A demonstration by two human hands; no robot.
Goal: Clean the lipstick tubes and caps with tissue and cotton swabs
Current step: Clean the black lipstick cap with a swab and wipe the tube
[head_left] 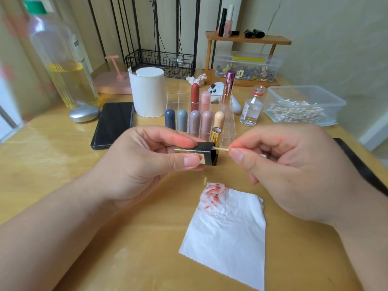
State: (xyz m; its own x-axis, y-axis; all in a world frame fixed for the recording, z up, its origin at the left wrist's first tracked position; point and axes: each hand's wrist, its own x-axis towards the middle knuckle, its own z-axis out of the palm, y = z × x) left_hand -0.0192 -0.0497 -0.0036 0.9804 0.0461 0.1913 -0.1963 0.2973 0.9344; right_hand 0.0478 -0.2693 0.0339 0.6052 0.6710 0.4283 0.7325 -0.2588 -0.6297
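Black phone (pixel 113 124), oil bottle (pixel 63 66), wire basket (pixel 161 61)

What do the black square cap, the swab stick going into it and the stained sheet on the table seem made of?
The black lipstick cap: probably hard plastic, faintly speckled sheen, gold glitter strip along one edge. The cotton swab: pale tan stick, likely wood or bamboo; tip mostly hidden in the cap. The tissue: thin white paper, matte and creased, red smears at one corner.

A home, at a wooden table (pixel 52 164) used for makeup: lipsticks (pixel 194 95) in a clear organizer (pixel 174 99) at center, nail polish (pixel 228 24) on a small wooden shelf (pixel 262 39) upper right, a phone (pixel 114 124) and toilet roll (pixel 148 95) centre-left.
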